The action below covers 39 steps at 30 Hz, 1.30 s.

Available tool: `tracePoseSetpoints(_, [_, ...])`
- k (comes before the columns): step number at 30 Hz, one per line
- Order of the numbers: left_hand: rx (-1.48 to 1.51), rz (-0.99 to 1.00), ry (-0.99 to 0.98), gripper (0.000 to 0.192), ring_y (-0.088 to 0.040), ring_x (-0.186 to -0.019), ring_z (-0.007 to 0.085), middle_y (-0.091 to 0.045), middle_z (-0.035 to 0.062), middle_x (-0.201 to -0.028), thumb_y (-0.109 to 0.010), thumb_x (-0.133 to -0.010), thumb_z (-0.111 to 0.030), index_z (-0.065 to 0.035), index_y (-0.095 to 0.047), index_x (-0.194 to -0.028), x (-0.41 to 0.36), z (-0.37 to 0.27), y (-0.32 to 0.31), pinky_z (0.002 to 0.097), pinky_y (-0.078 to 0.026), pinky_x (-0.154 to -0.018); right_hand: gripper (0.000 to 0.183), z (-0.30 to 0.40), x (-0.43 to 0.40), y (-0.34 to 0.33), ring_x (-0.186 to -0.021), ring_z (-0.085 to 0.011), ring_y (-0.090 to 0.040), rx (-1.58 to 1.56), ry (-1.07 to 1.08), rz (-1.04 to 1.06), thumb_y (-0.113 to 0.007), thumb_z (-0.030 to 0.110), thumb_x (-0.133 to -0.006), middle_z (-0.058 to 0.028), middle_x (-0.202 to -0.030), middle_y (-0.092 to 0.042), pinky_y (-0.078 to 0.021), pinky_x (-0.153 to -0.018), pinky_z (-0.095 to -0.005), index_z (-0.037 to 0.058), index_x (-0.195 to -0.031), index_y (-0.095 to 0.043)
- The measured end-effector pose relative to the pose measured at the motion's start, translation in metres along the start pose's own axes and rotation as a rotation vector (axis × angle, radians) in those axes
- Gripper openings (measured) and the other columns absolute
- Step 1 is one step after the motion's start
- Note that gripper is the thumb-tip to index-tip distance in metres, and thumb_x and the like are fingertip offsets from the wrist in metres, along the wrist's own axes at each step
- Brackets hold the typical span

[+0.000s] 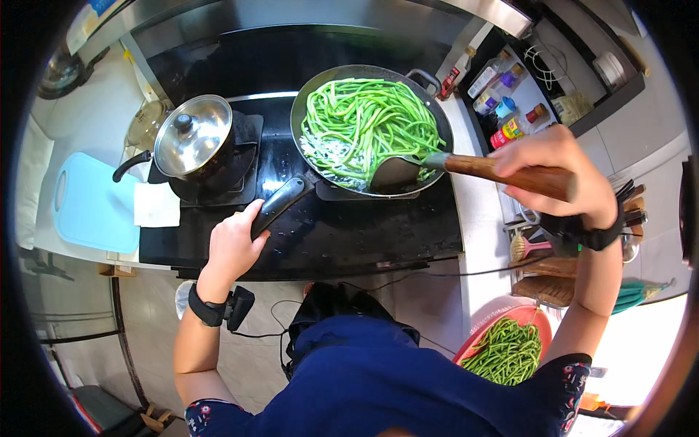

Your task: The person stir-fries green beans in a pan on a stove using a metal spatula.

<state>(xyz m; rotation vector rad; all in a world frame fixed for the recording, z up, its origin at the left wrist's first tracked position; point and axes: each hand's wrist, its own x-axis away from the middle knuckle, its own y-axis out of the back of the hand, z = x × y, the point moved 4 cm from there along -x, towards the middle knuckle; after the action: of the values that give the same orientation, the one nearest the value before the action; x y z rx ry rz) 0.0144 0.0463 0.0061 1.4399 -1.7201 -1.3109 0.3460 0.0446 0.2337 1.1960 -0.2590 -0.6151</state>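
Bright green long beans lie in bubbling water in a dark wok on the stove's right burner. My left hand grips the wok's black handle. In my right hand is a wok spatula with a wooden handle. Its metal blade dips into the wok at the near right side, against the beans. The lower edge of the blade is hidden in the water.
A lidded saucepan stands on the left burner, its handle pointing left. A white cloth or tissue and a blue cutting board lie left. Bottles line the right shelf. A red basket holds more beans. A cable crosses the front.
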Motion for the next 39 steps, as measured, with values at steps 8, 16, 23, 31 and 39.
tracePoseSetpoints(8, [-0.001, 0.004, -0.008, 0.049, -0.059, -0.07, 0.0324, -0.06, 0.0157, -0.077, -0.069, -0.069, -0.018, -0.0074, -0.051, -0.114, 0.0, -0.001, -0.001, 0.0398, -0.047, -0.062, 0.018, -0.025, -0.018, -0.037, -0.067, -0.0263, -0.061, -0.061, -0.001, -0.015, -0.064, -0.001, -0.069, -0.0117, -0.076, -0.061, -0.0477, -0.06, -0.0295, 0.0012, -0.085, -0.057])
tracePoseSetpoints(16, [0.032, -0.03, -0.03, 0.051, -0.059, -0.07, 0.0332, -0.06, 0.0166, -0.076, -0.069, -0.068, -0.017, -0.007, -0.051, -0.114, 0.002, 0.001, 0.002, 0.0406, -0.047, -0.062, 0.017, 0.004, 0.012, 0.003, -0.075, -0.0236, -0.064, -0.033, -0.044, -0.119, -0.065, -0.002, -0.069, -0.014, -0.088, -0.065, -0.0494, -0.07, -0.0291, 0.0, -0.085, -0.061])
tracePoseSetpoints(23, [0.026, -0.039, -0.032, 0.052, -0.06, -0.071, 0.0337, -0.06, 0.0173, -0.077, -0.07, -0.067, -0.018, -0.0067, -0.052, -0.114, 0.003, 0.001, 0.002, 0.0409, -0.047, -0.063, 0.019, 0.005, 0.032, 0.01, -0.07, -0.0249, -0.063, 0.145, -0.167, -0.202, -0.065, -0.002, -0.066, -0.0131, -0.079, -0.063, -0.049, -0.068, -0.0288, 0.0003, -0.084, -0.06])
tracePoseSetpoints(31, [0.025, -0.004, -0.021, 0.053, -0.059, -0.075, 0.0345, -0.061, 0.0179, -0.081, -0.069, -0.068, -0.017, -0.0072, -0.051, -0.117, 0.003, 0.002, -0.002, 0.0417, -0.047, -0.066, 0.013, -0.013, 0.026, -0.02, -0.062, -0.0254, -0.058, 0.098, -0.164, -0.149, -0.063, 0.001, -0.069, -0.0117, -0.071, -0.06, -0.0448, -0.057, -0.0291, 0.0019, -0.08, -0.057])
tracePoseSetpoints(39, [-0.008, -0.016, -0.025, 0.055, -0.059, -0.074, 0.0326, -0.06, 0.0158, -0.078, -0.069, -0.068, -0.018, -0.0096, -0.05, -0.119, 0.004, 0.001, -0.001, 0.0409, -0.047, -0.065, 0.014, 0.003, 0.04, 0.002, -0.06, -0.0192, -0.06, 0.083, -0.152, -0.266, -0.065, 0.0, -0.07, -0.0111, -0.073, -0.062, -0.0464, -0.057, -0.0267, -0.0009, -0.082, -0.059])
